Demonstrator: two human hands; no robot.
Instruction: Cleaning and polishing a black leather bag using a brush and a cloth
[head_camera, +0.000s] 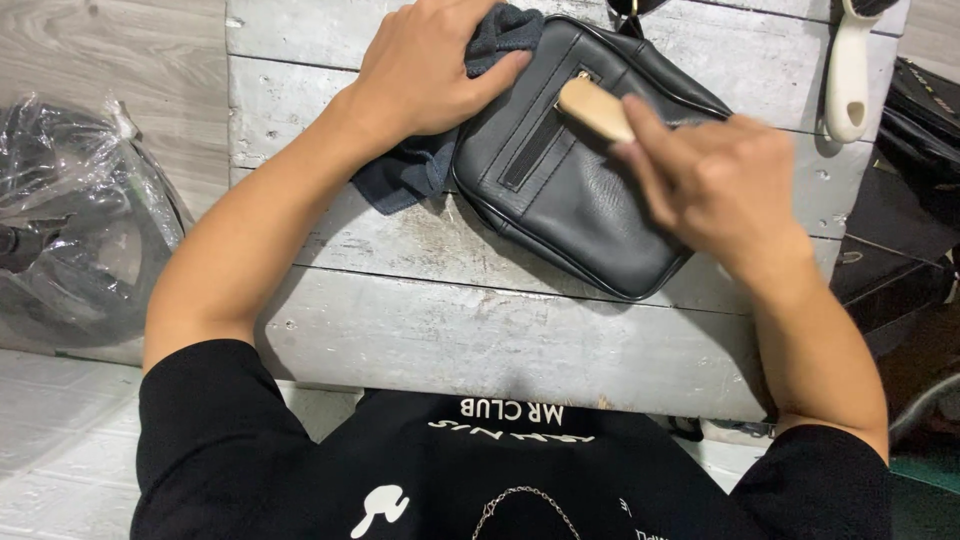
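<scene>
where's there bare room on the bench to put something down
Bare bench: the wide near strip between the bag and the person's chest, plus the left edge beside the left hand. The far side is crowded: cloth, bag, right hand with wooden brush, white brush.

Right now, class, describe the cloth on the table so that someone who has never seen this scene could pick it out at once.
Start at the whitewashed plank table and find the black leather bag lying on it. At the bag's upper left corner, under the left hand, lies the cloth. It is the only soft, dark blue, crumpled thing there; the bag is smooth and black.
</scene>
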